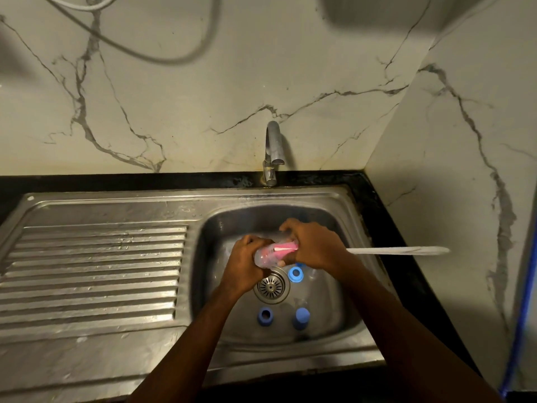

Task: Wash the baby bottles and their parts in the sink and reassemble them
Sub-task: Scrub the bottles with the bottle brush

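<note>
Over the steel sink basin [215, 228] my left hand [242, 266] grips a clear baby bottle [266, 255] lying on its side. A pink brush head [283, 248] sits inside the bottle. My right hand [313, 242] grips the bottle's open end and the brush; its long white handle [401, 251] sticks out to the right. On the basin floor lie a blue ring [295, 274] next to the drain, a blue cap [265, 316] and another blue cap [302, 317] nearer to me.
The tap [272, 154] stands behind the basin; no water stream shows. A ribbed steel draining board [93, 271] stretches to the left. The drain strainer [271, 287] sits mid-basin. Marble walls close the back and the right side. A blue hose [520, 321] runs down at the far right.
</note>
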